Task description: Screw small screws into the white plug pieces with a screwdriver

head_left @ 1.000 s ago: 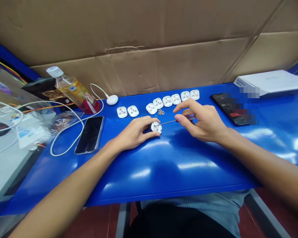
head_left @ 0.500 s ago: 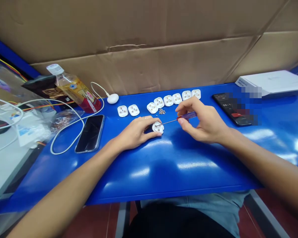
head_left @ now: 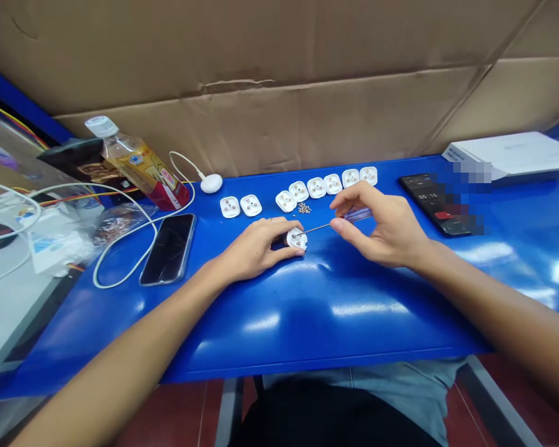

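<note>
A small white plastic plug housing with metal contacts (head_left: 297,239) is pinched between the thumb and fingers of my left hand (head_left: 261,248), low over the blue table. My right hand (head_left: 382,226) grips the purple handle of a screwdriver (head_left: 317,229) between thumb and fingers. Its thin shaft points left, and the tip is at the contacts inside the housing. Just behind the housing lies a little heap of screws (head_left: 304,209). Several similar white housings (head_left: 316,187) stand in a row beyond it, and two more (head_left: 251,205) sit to the left.
On the left are a phone (head_left: 168,249), a white cable (head_left: 103,261), a drink bottle (head_left: 144,171) and a round white device (head_left: 211,183). A phone with a timer (head_left: 435,202) and a white box (head_left: 512,152) lie right. Cardboard (head_left: 335,105) lines the back.
The screwdriver tip has shifted slightly away from the screw, a little to the right within the housing. The right fingers have moved slightly on the handle. The left hand keeps its hold.
</note>
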{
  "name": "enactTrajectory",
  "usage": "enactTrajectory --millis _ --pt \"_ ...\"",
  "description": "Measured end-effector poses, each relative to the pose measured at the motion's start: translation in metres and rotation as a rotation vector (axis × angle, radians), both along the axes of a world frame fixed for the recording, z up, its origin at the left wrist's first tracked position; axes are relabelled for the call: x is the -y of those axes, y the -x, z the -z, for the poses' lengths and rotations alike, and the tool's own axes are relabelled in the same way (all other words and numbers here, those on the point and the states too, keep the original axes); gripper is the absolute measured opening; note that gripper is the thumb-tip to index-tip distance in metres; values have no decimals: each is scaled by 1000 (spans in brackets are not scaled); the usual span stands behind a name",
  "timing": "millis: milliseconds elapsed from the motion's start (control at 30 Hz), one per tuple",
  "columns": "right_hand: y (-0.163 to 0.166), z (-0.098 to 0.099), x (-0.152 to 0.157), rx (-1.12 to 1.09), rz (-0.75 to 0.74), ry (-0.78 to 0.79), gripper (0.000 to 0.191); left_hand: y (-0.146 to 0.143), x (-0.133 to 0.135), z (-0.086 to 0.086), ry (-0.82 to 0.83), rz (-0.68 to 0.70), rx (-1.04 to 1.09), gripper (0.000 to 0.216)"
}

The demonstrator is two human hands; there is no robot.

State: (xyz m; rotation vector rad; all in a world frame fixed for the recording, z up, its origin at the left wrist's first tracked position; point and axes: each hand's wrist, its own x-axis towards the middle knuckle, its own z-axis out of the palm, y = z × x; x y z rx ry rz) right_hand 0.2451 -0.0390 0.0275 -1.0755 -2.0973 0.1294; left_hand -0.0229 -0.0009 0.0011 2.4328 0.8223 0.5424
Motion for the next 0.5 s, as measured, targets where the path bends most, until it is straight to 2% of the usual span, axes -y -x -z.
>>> enactTrajectory --millis 67,200,333,433,500 --pt "-1 0 0 0 -31 13 13 0 0 0 -2 0 -4 41" --pt "-1 -1 1 15 13 18 10 1 1 -1 4 -4 -18 40" --pt "-1 -6 4 48 -115 3 13 0 1 -1 -4 -3 -4 40" --pt "-1 -8 5 105 -58 21 5 0 2 -2 -3 3 7 36" --pt "-1 -8 4 123 8 30 11 0 2 -2 3 6 17 36"
